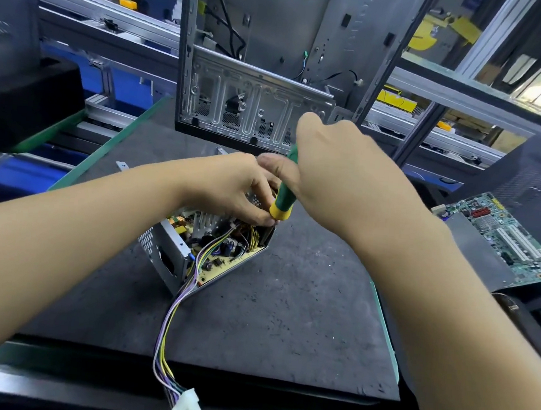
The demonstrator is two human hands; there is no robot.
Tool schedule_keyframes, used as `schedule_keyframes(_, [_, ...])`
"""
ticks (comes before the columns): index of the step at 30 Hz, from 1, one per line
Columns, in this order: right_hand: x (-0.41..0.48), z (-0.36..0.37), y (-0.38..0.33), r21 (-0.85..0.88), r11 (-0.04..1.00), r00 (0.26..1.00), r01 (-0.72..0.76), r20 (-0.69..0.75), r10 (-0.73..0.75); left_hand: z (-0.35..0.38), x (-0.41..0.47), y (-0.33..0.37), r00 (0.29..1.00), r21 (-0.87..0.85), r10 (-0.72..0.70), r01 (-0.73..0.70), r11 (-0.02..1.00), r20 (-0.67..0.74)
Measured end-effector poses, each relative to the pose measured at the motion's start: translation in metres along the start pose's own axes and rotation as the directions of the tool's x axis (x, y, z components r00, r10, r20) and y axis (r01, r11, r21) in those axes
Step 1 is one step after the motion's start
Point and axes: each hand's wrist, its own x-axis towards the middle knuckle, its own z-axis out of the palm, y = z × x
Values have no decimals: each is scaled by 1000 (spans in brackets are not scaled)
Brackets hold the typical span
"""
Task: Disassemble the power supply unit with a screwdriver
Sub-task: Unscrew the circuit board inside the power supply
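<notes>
Scuffed dark-grey mat [286, 304], centre: opened power supply unit [212, 255], top edge gripped by left hand [231, 188], right hand [337, 171] fisted round green-yellow screwdriver [284, 199] above it; bare computer chassis [258, 73] at 12 o'clock, motherboard [505, 232] at 3, aluminium racking [115, 21] behind.

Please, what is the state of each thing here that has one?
power supply unit: cover off, board exposed
screwdriver: pointing down into the unit
right hand: grips the screwdriver
left hand: curled at the unit's top, hold unclear
white connector: unplugged
computer case: side open
</notes>
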Motion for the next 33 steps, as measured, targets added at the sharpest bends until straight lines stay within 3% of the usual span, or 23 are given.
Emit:
schedule_keyframes(3, [1, -6, 1, -155, 984, 996, -85, -32, 81, 2, 1, 1, 999, 82, 35, -36, 996, 11])
schedule_keyframes(5, [7, -8, 1, -167, 985, 999, -39, 11, 42, 2, 1, 1, 999, 84, 40, -39, 996, -15])
schedule_keyframes(12, [14, -16, 14, 216, 968, 942, 130, 277, -188, 0, -3, 3, 989, 154, 121, -107, 982, -80])
schedule_keyframes(14, [10, -17, 12, 235, 961, 932, 146, 292, -213, 0, -3, 3, 991, 177, 122, -111, 978, -49])
schedule_keyframes(19, [16, -12, -4, 38, 998, 976, 42, 211, -49, 0, -3, 3, 1000, 112, -9, 9, 994, 2])
schedule_keyframes(24, [18, -6, -4, -147, 987, 993, -69, 82, 82, 1, 0, 4, 1000, 92, -27, 27, 995, -6])
schedule_keyframes(26, [21, -5, -2, -111, 993, 996, -29, 80, 38, 2, 1, 5, 999, 100, -25, 27, 995, -28])
schedule_keyframes(29, [27, -7, 5, 66, 989, 971, 132, 194, -143, 2, -1, 6, 999, 112, -26, 31, 993, -44])
schedule_keyframes(33, [26, -23, 21, 212, 958, 907, 196, 333, -259, -8, -6, 9, 982, 40, 97, -91, 995, -164])
